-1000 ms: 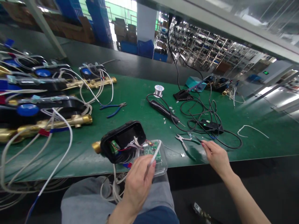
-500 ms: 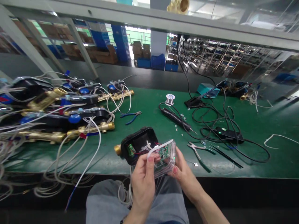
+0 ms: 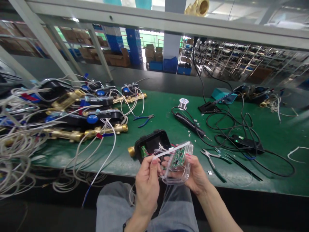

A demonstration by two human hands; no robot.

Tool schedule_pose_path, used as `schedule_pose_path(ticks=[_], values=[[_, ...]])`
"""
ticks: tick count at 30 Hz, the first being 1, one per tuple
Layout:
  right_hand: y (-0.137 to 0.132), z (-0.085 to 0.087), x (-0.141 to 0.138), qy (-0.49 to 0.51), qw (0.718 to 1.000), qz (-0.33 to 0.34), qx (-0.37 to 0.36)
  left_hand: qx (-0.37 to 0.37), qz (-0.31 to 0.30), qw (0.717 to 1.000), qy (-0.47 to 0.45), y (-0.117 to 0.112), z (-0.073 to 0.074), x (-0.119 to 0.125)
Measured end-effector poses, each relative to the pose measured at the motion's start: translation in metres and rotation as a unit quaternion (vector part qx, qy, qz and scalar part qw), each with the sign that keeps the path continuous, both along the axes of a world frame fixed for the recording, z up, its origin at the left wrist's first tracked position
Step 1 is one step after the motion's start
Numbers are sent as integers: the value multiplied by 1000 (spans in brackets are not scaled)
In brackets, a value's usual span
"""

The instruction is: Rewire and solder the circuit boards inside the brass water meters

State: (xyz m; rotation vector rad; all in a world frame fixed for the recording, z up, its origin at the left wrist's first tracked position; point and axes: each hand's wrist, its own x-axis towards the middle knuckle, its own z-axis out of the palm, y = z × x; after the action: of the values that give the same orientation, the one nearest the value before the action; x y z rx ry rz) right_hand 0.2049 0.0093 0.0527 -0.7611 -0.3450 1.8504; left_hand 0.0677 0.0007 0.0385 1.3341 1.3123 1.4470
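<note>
My right hand (image 3: 196,175) grips a clear plastic cover (image 3: 177,181) by its right side, thumb on the rim. Inside the cover sits a green circuit board (image 3: 179,157). My left hand (image 3: 147,178) is closed, pinching one end of a white flexible strip (image 3: 172,149) between thumb and finger. The strip runs over the cover's top edge, and the left fingertips are close to the cover's left side. Just behind, a black meter housing (image 3: 152,141) with a brass end (image 3: 131,151) stands open, with thin wires leading toward the board.
Brass-and-black meters (image 3: 106,129) with tangled white cables crowd the left. Blue pliers (image 3: 145,120), a solder spool (image 3: 183,103), a soldering iron (image 3: 189,125), green-handled cutters (image 3: 215,166), tweezers (image 3: 245,167) and black cables (image 3: 243,129) lie on the green mat (image 3: 159,108).
The clear cover has turned in my right hand, whose thumb is now up on its rim. The white strip, curved before, is now straighter. The whole view has shifted, moving things rightward.
</note>
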Motion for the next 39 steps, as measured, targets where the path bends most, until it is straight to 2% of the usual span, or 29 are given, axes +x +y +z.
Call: schedule_pose_path(ticks=[2, 5, 8, 10, 12, 14, 15, 16, 18, 20, 22, 25, 27, 29, 31, 34, 39], values=[[1, -1, 6, -2, 1000, 28, 4, 98, 11, 988, 118, 8, -5, -9], [-2, -8, 17, -10, 997, 75, 18, 249, 48, 930, 265, 27, -9, -32], [-9, -16, 26, -36, 989, 137, 42, 303, 67, 892, 327, 43, 0, -53], [-13, -19, 29, -52, 984, 159, 57, 318, 30, 873, 369, 47, 14, -59], [-15, -18, 29, -70, 981, 165, 69, 275, -50, 893, 354, 45, 33, -57], [-14, -13, 28, -97, 976, 179, 79, 160, -178, 927, 289, 40, 54, -52], [-13, -11, 27, -110, 972, 189, 82, 81, -255, 930, 250, 38, 64, -50], [-12, -8, 26, -122, 969, 197, 87, 0, -333, 918, 217, 37, 73, -48], [-9, -3, 25, -148, 962, 208, 101, -126, -441, 866, 198, 37, 86, -45], [-7, 0, 24, -168, 956, 210, 114, -182, -467, 832, 238, 41, 92, -41], [-5, 0, 22, -178, 956, 203, 117, -178, -442, 831, 287, 46, 90, -37], [-4, 0, 19, -162, 964, 176, 115, -126, -393, 859, 302, 51, 82, -28], [-5, -2, 16, -155, 968, 157, 117, -83, -341, 883, 312, 54, 78, -25], [-7, -6, 15, -156, 971, 138, 115, -40, -271, 893, 357, 58, 76, -24], [-8, -10, 16, -153, 976, 115, 101, -5, -199, 883, 426, 64, 75, -25], [-8, -14, 20, -109, 987, 96, 68, 9, -97, 856, 508, 75, 75, -30], [-7, -13, 24, -64, 995, 50, 54, 11, -6, 829, 560, 87, 75, -50]])
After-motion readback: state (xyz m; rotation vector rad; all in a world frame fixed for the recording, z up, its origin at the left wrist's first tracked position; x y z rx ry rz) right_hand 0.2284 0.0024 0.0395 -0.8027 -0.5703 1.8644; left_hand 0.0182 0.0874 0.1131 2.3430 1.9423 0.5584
